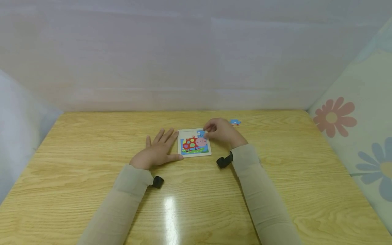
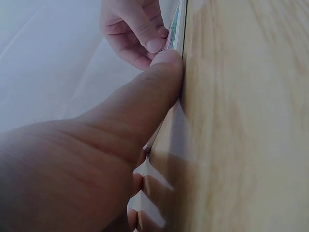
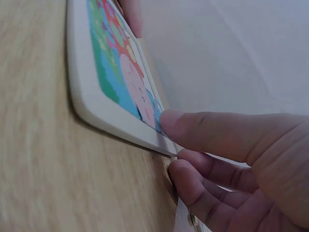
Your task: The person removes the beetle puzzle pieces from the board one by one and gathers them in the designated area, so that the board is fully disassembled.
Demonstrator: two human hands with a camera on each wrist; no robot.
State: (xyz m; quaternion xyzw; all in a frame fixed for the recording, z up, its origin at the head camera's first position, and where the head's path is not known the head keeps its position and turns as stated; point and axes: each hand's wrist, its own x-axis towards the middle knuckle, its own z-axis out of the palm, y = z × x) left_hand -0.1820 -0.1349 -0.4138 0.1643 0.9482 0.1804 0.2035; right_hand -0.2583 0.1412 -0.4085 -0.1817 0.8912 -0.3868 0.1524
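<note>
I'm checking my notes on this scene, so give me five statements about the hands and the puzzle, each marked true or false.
1. The left hand touches the puzzle. True.
2. The loose piece lies left of the puzzle. False: it lies to the right.
3. The right hand is at the puzzle's far right corner. True.
4. The puzzle is complete. False: its upper left part is bare.
5. The ladybug has a green face. False: pink.
</note>
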